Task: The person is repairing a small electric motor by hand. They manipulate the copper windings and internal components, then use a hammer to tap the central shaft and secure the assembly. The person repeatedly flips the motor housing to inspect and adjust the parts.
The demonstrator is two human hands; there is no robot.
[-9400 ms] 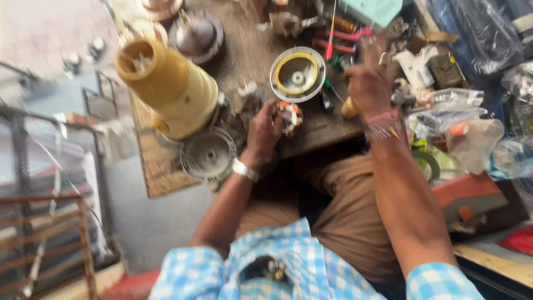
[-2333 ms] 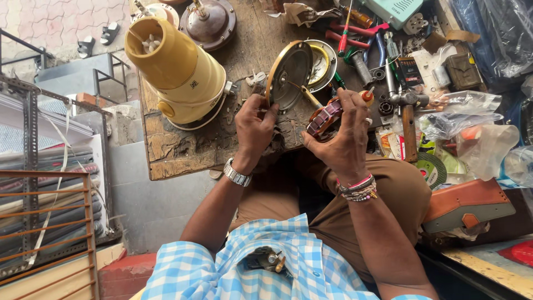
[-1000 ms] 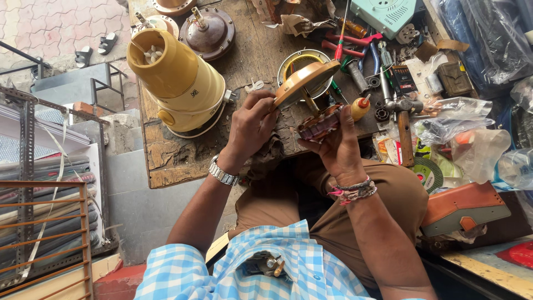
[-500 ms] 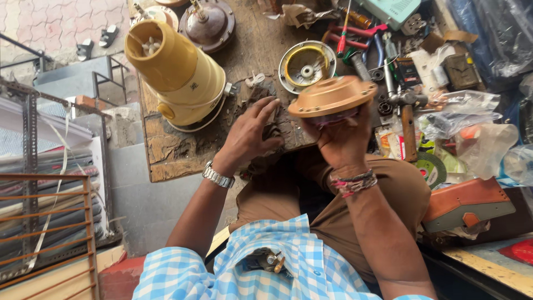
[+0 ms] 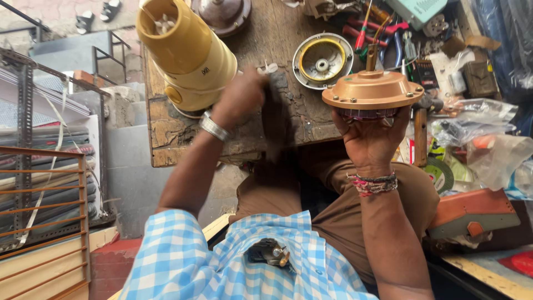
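Observation:
My right hand holds up a round copper-coloured motor housing from below, with copper windings showing under its rim. My left hand, a metal watch on its wrist, is blurred over the worn wooden bench beside a dark blurred thing; whether the hand grips it I cannot tell. A round metal motor cover with a yellow inner ring lies on the bench beyond both hands.
A yellow mixer base stands at the bench's left end, a brown domed part behind it. Red-handled tools, small boxes and plastic bags crowd the right. Metal racks stand at the left, an orange case at the lower right.
My right hand has raised the copper housing and carried it to the right. My left hand has left it and swept over the bench toward the yellow mixer base.

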